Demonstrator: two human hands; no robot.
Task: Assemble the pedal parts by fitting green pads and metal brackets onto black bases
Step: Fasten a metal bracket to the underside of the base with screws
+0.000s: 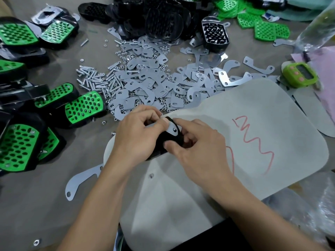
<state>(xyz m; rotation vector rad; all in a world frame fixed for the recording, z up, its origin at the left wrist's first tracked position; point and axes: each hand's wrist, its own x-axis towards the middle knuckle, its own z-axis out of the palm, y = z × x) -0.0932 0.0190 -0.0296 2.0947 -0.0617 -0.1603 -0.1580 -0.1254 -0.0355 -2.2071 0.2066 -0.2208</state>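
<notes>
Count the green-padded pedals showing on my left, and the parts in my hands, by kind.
green-padded pedals, left side: 7
black base, gripped by left hand and right hand: 1
metal bracket lying on that base: 1
Total: 9

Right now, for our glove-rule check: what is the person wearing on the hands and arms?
Nothing that shows. The left hand and the right hand are ungloved, with no ring on the fingers in view. Above both wrists there is no sleeve, watch or wristband, right up to the frame's edge.
</notes>
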